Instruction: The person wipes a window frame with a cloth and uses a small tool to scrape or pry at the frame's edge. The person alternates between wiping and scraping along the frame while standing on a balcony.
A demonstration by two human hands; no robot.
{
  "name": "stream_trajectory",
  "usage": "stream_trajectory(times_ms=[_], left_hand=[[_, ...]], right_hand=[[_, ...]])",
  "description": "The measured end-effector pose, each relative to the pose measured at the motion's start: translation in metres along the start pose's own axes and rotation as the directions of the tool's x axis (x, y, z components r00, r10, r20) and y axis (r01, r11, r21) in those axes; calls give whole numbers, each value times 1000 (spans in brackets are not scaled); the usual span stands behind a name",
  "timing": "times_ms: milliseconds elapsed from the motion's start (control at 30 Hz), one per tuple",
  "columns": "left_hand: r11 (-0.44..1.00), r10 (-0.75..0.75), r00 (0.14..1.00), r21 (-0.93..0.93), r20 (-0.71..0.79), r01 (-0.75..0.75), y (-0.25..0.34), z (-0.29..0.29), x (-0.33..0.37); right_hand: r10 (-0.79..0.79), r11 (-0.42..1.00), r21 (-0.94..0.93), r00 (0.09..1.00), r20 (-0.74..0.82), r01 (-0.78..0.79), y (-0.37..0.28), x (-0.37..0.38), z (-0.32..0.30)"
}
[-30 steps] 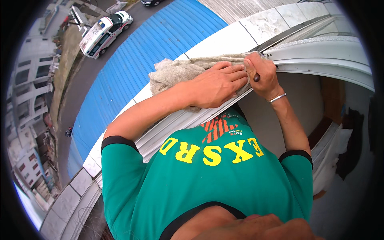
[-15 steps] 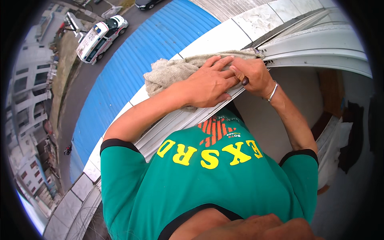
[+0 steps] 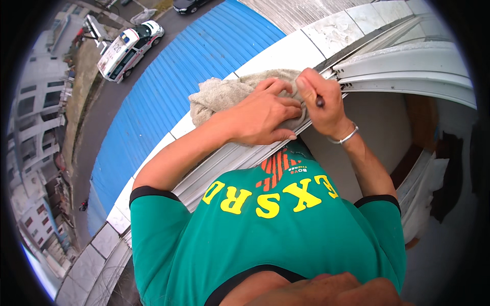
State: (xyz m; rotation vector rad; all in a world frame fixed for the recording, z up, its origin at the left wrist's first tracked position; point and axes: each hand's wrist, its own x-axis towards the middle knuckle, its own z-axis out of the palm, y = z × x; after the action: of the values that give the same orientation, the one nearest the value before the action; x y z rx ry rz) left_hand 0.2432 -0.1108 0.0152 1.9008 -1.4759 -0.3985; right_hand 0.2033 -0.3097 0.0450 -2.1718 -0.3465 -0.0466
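Observation:
A crumpled grey-beige cloth [image 3: 212, 99] lies bunched on the white window track [image 3: 245, 155] and the pale sill beside it. My left hand [image 3: 266, 113] presses on the cloth with bent fingers gripping it, and its thumb lies along the track. Just right of it, my right hand [image 3: 326, 104] is closed in a fist around a thin tool with a dark rounded handle end [image 3: 320, 101]. The rest of the tool is hidden by the fist and the cloth. A silver bracelet [image 3: 348, 134] circles my right wrist.
The white sliding window frame [image 3: 403, 69] stands right of my hands. Beyond the tiled ledge [image 3: 291, 48] is a blue corrugated roof [image 3: 178, 66], with a white van [image 3: 130, 51] on the road far below. Indoors, at right, is a wooden edge [image 3: 422, 122].
My right hand has drawn back from the window frame's corner and lifted off my left hand. The cloth has bunched up and pulled away from the corner; my left fingers have bent more.

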Motion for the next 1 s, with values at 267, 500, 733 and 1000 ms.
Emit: stream_trajectory(times_ms=[267,500,733,1000], left_hand=[[998,-22,999,55,-48,25,0,13,-19],[991,-69,997,118,18,67,-4,21,36],[988,-40,984,-137,172,64,-5,-18,-11],[997,-58,996,55,74,54,-5,10,5]], right_hand=[[-229,951,-155,947,226,267,11,-6,-6],[-136,978,-148,988,75,146,28,9,-16],[147,962,233,989,-9,-141,-16,18,15],[48,997,-56,999,-20,-49,17,29,-23]])
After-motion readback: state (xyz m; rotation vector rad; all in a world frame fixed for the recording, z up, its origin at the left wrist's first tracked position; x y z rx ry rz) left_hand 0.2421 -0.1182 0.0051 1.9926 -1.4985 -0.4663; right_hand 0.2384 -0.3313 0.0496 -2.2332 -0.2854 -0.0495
